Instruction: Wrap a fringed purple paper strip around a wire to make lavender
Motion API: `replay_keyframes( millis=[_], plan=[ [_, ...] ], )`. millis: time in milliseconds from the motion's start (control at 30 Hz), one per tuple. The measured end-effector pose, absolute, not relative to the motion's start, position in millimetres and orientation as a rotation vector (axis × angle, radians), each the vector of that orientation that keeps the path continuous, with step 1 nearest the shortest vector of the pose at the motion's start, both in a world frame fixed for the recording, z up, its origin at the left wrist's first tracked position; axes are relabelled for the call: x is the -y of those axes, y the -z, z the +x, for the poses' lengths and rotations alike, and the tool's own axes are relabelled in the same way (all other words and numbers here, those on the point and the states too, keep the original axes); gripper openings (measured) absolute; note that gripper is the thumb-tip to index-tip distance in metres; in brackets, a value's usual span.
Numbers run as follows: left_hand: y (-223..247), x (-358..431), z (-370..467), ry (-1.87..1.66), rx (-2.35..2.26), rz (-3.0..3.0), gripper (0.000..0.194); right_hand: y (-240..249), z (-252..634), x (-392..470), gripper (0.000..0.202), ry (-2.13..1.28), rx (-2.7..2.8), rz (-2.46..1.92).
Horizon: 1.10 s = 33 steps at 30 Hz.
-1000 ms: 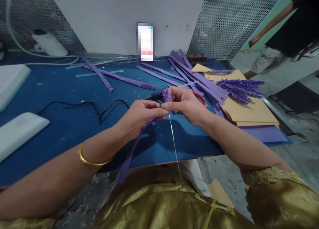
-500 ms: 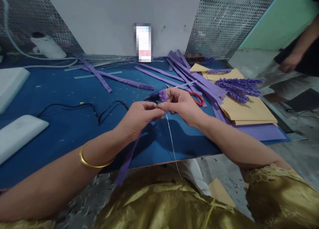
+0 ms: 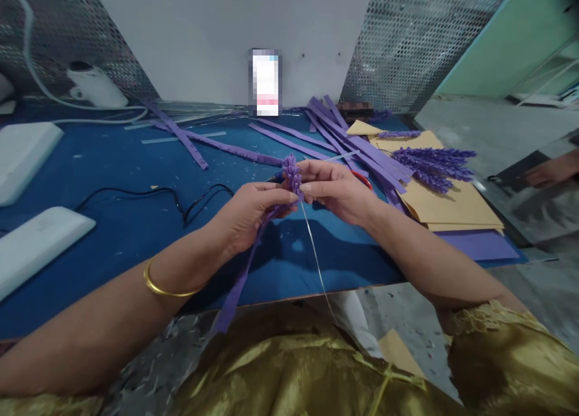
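Note:
Above the middle of the table, a purple paper flower spike [image 3: 291, 167] stands nearly upright between my hands on a thin wire stem [image 3: 313, 241] that hangs toward my lap. My left hand [image 3: 251, 214] is closed, pinching a purple paper strip [image 3: 239, 286] at the base of the spike; the strip's loose end trails over the table's front edge. On the other side, my right hand [image 3: 341, 190] pinches the spike low down between thumb and fingers. Behind my right hand, red-handled scissors [image 3: 362, 179] are partly hidden.
Purple strips [image 3: 335, 132] lie across the back of the blue table [image 3: 131, 223]. Several purple flower sprigs [image 3: 434, 166] rest on tan paper [image 3: 456, 208] at the right. A phone [image 3: 265, 81] leans on the panel. A black cord [image 3: 131, 192] crosses the left, near white blocks [image 3: 49, 244].
My right fingers have opened out and shifted lower, so more of the spike shows. My left thumb has straightened along its base. The person at the right has moved lower and farther right.

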State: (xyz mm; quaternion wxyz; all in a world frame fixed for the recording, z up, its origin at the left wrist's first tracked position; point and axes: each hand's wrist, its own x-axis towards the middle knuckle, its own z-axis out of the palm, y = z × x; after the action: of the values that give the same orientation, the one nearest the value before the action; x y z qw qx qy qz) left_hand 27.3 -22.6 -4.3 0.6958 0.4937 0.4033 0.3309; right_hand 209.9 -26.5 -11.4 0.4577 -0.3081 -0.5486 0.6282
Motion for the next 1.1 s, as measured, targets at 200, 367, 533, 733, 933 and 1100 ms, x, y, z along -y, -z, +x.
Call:
replay_keyframes(
  millis=[200, 367, 533, 733, 933, 1100],
  plan=[
    [3, 23, 27, -0.708, -0.867, 1.081, 0.013, 16, 214, 21, 0.028, -1.553, 1.361, -0.801],
    [-1, 21, 26, -0.653, -0.884, 1.110, 0.014, 13, 216, 22, 0.027, -1.504, 1.403, -0.792],
    [-4, 20, 26, -0.645, -0.964, 1.101, 0.011, 10, 217, 21, 0.031, -1.486, 1.399, -0.801],
    [-2, 19, 25, -0.634, -0.975, 1.173, 0.014, 11, 219, 20, 0.028, -1.483, 1.427, -0.804],
    [-2, 21, 26, -0.634, -0.988, 1.210, 0.012, 9, 220, 22, 0.026, -1.485, 1.492, -0.808],
    [1, 22, 27, -0.638, -0.995, 1.222, 0.013, 5, 214, 26, 0.029, -1.434, 1.511, -0.853]
  ],
)
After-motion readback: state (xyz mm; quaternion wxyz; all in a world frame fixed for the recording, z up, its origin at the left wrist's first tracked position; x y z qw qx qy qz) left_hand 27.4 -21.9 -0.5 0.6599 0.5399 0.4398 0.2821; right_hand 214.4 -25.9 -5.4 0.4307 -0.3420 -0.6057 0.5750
